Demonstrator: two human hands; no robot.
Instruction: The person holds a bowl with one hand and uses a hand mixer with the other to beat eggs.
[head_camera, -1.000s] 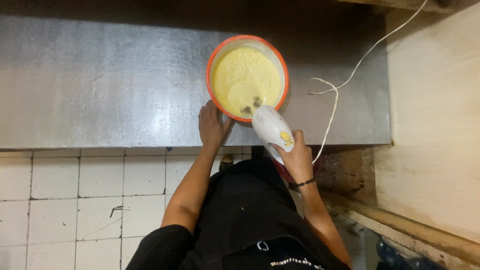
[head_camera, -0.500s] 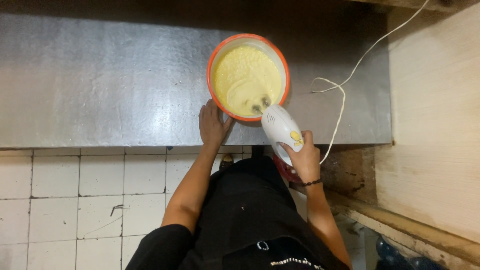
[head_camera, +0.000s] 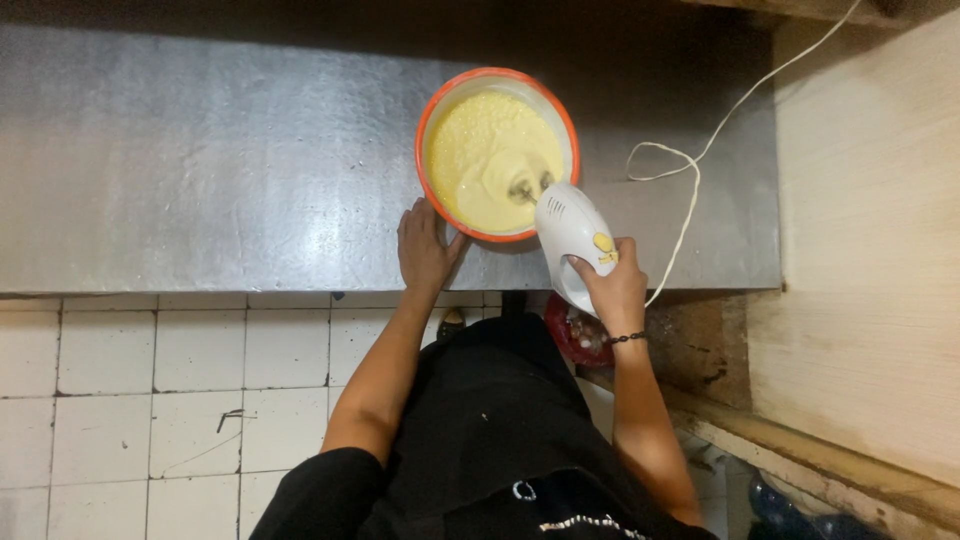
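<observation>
While the right hand (head_camera: 610, 285) gripped the white mixer (head_camera: 568, 240), fingers clenched round its handle, the left hand (head_camera: 425, 250) lay open against the near rim of the orange bowl (head_camera: 430, 180), holding nothing. The bowl sat on the steel counter (head_camera: 200, 170), not far from its front edge, batter (head_camera: 480, 150) high inside. Tilting the beaters could have flung batter out; a loose left hand might have let the bowl slide. Farther right, the cord (head_camera: 690, 190) looped slack and could have snagged.
</observation>
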